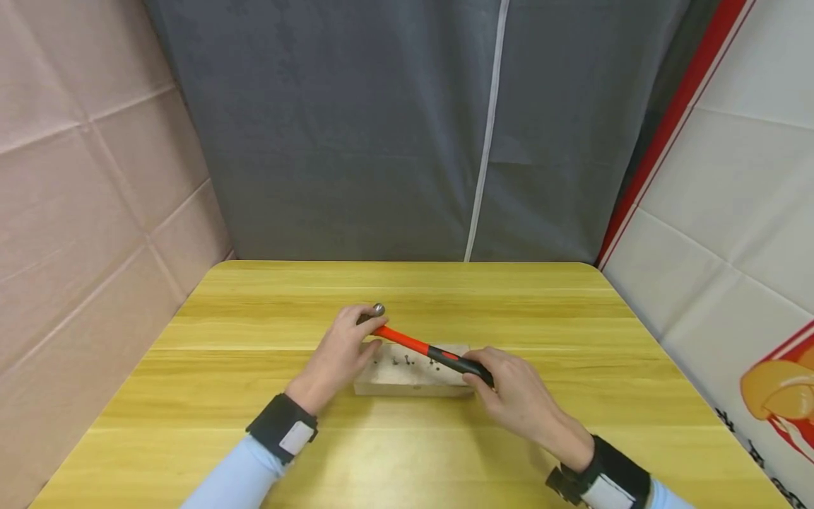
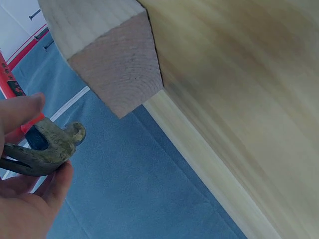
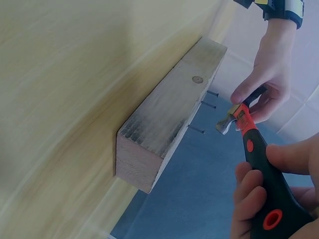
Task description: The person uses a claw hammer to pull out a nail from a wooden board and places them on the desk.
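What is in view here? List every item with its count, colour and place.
hammer: one, red and black handle, metal head, held over the block.
wood block: one, pale, mid-table.
nails: several, dark, sticking up from the block's top; exact count unclear.
table: one, yellow wood, under everything.
curtain: one, grey, behind the table.
left hand: holds the hammer's head.
right hand: grips the handle's black end.

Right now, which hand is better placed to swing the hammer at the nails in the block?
Probably the right hand: it grips the hammer by the black end of its handle. The left hand only holds the metal head, above the wooden block with its nails.
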